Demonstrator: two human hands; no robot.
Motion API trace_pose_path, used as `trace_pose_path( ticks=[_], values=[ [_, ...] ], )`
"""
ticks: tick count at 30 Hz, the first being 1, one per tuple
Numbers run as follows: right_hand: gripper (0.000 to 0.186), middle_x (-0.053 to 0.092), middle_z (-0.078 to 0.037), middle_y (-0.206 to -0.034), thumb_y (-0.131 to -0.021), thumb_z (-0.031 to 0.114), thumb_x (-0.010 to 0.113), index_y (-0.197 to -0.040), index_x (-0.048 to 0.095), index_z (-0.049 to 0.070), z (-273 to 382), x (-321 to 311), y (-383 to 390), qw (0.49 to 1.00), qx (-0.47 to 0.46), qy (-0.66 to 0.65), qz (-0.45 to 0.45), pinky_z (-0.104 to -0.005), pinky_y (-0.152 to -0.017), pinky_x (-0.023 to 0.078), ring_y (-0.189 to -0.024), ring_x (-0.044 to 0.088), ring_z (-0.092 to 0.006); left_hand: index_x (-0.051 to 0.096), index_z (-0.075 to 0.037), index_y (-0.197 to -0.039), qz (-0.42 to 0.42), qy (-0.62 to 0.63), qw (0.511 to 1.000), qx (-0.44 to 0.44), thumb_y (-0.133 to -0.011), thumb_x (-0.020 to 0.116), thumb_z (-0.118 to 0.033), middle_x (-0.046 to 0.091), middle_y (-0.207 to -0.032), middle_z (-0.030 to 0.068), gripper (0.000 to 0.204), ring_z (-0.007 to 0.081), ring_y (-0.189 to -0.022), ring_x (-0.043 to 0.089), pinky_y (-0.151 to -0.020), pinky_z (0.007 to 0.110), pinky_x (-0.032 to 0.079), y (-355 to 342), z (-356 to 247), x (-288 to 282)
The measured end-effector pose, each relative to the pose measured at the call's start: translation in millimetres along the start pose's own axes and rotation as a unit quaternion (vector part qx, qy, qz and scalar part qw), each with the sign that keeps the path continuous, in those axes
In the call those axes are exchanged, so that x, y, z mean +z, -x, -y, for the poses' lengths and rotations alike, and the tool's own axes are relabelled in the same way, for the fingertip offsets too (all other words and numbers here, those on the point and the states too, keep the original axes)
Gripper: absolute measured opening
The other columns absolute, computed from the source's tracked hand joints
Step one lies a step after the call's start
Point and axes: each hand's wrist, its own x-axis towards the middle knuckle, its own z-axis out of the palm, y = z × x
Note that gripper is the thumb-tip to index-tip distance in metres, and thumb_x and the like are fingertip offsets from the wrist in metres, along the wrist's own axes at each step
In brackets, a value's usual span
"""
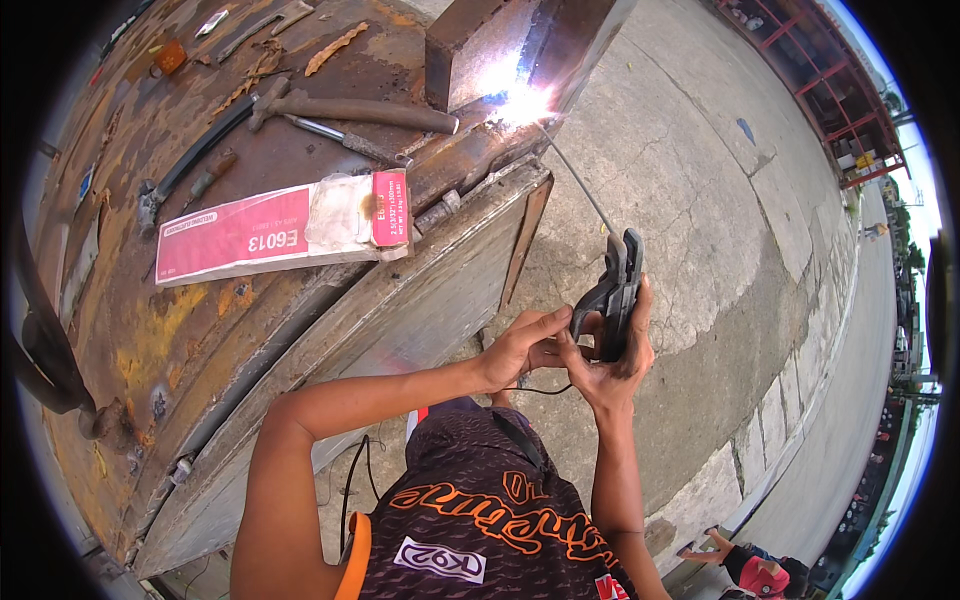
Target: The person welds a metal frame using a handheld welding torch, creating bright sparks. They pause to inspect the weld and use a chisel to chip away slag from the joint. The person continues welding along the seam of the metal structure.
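While the fingers of the right hand (622, 378) wrap the dark, curved electrode holder (618, 300), the left hand (525, 350) bunches close beside it, its exact pinch impossible to tell. From the holder, a thin, straight rod (580, 182) reaches the white glare (520, 105) at the flat-sided metal beam (462, 65) on the rust-pitted table (165, 355).

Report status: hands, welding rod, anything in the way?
Right hand gripping black electrode holder; left hand close beside it. Rod points into bright arc, glare hiding tip. Hammer lies nearby, clear of rod.
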Motion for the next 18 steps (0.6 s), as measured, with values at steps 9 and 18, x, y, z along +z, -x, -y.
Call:
trace_pose_path(
  ticks=[9,18],
  values=[
    [0.1,0.07,-0.015,-0.094,-0.069,0.015,0.087,-0.15,0.033,-0.008,0,0,0,1.0,-0.002,-0.01,-0.001,-0.0294,-0.064,0.057,-0.077,0.072,-0.0191,0.041,0.008,-0.143,0.004,0.005,1.0,-0.002,-0.105,0.039,-0.05,0.054,-0.14,0.0214,0.07,0.034,-0.124,0.06,-0.104,0.043,0.05,0,1,-2],
    [0.109,0.07,-0.016,-0.094,-0.063,0.026,0.09,-0.15,0.031,-0.006,-15,-8,29,0.994,-0.093,0.041,-0.044,-0.0309,-0.061,0.056,-0.074,0.071,-0.0207,0.039,0.003,-0.149,0.041,-0.099,0.992,0.06,-0.102,0.049,-0.052,0.066,-0.115,0.0089,0.073,0.0099,-0.09,0.064,-0.073,0.024,0.052,10,-2,17]
  ],
)
